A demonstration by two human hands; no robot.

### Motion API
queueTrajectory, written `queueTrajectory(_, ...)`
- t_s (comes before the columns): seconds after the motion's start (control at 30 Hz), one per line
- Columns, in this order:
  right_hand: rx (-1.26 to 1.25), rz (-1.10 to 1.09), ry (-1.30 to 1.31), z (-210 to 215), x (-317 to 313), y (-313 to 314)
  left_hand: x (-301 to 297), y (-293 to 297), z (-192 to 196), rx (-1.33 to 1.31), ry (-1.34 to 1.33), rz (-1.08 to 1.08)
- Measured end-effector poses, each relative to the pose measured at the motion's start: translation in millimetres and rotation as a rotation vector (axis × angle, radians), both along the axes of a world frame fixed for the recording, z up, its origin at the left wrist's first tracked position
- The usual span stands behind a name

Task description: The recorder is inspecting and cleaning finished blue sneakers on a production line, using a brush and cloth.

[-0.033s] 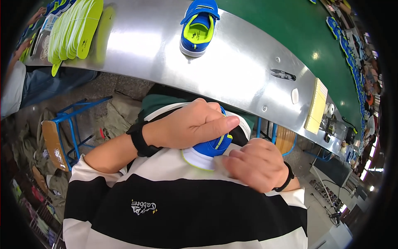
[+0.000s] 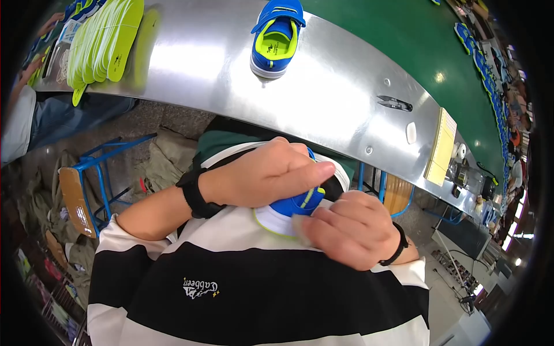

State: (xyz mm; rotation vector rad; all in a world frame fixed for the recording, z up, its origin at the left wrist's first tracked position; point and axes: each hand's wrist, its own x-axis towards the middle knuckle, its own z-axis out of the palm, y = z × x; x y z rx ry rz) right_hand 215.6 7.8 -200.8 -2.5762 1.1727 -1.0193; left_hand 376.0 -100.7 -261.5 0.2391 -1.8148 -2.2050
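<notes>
Against my striped shirt, a blue shoe (image 2: 294, 205) with a white sole edged in lime green is held in my left hand (image 2: 268, 173). That hand wraps over the shoe from above with its thumb stretched along it, hiding much of the upper. Curled beside the sole is my right hand (image 2: 349, 230). Between its fingertips, at the white sidewall, a small pale thing (image 2: 300, 224) shows, smeared by motion, and I cannot make out what it is. A second blue shoe (image 2: 277, 43) with a lime green lining stands upright on the metal table (image 2: 213, 75) ahead.
Lime green insoles (image 2: 107, 49) lie stacked at the table's left. Rightward are black thread snips (image 2: 395, 103), a small white block (image 2: 411, 133) and a yellow pad (image 2: 441, 147). Beyond runs a green surface (image 2: 369, 46). A person sits at left near a blue-framed stool (image 2: 78, 196).
My right hand has shifted slightly left along the sole, bringing the pale thing further over the white sidewall. My left hand and the shoe stay nearly still.
</notes>
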Motion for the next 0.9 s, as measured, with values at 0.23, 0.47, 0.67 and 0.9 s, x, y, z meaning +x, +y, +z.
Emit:
queueTrajectory(0.23, 0.190, 0.037, 0.009, 3.8, -10.6, 17.0, -3.1, 5.8, 2.2, -0.070, -0.104, -0.053)
queueTrajectory(0.47, 0.120, 0.016, 0.052, 1.6, 13.3, -9.8, -3.1, -1.6, 10.0, 0.029, -0.196, -0.085)
queueTrajectory(0.67, 0.324, 0.040, -0.022, 9.7, -4.8, 7.1, 0.3, 5.6, 2.4, -0.142, -0.131, -0.109)
queueTrajectory(0.9, 0.205, 0.060, 0.079, 6.0, -13.1, 7.1, 6.8, 2.1, 6.2, -0.152, -0.079, -0.016)
